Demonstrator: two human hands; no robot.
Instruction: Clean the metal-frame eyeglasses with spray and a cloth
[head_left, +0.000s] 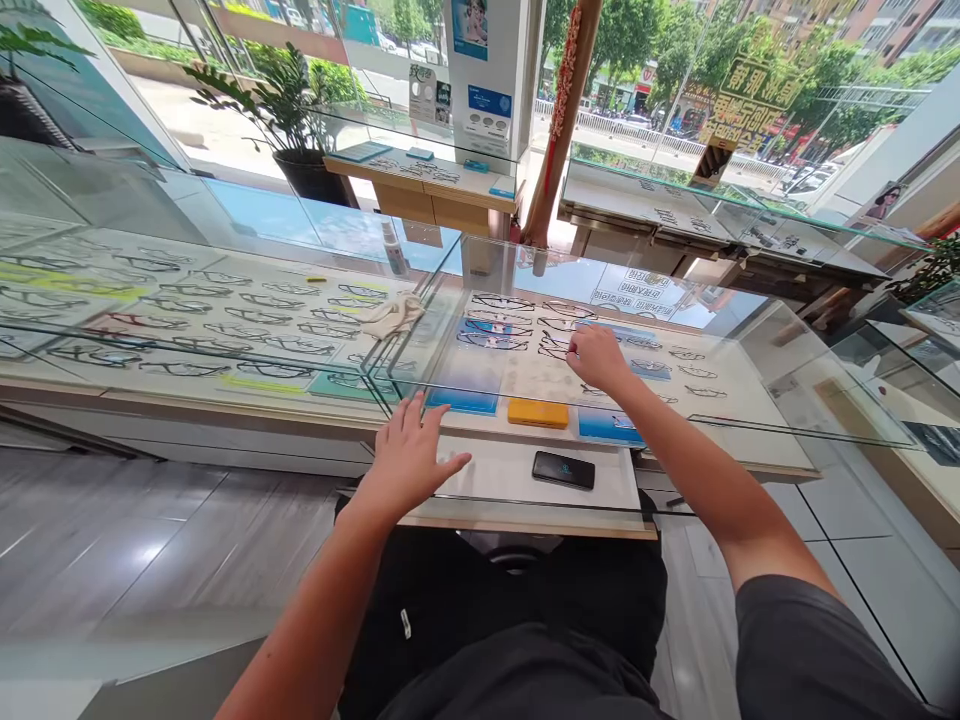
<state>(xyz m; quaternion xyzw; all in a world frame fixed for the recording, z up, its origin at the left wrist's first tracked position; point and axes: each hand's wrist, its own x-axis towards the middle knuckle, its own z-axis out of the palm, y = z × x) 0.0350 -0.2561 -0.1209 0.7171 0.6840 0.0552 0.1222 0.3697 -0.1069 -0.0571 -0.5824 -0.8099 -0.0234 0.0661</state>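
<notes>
My right hand [598,357] is over the glass counter with its fingers curled together at the right end of a pair of eyeglasses [553,352]. That pair is the lowest in the right-hand column on the glass. To its left, another column of dark-framed eyeglasses [493,342] lies in a row. My left hand [409,450] is near the counter's front edge, fingers spread and thumb out, holding nothing. The fingertips of my right hand are partly hidden.
A beige cloth [391,316] and a spray bottle [393,248] are on the counter at the left. Below the glass front edge, an open drawer [487,480] holds a black phone [564,470]. A yellow case [538,412] sits behind it. Glass panel edges run along the counter.
</notes>
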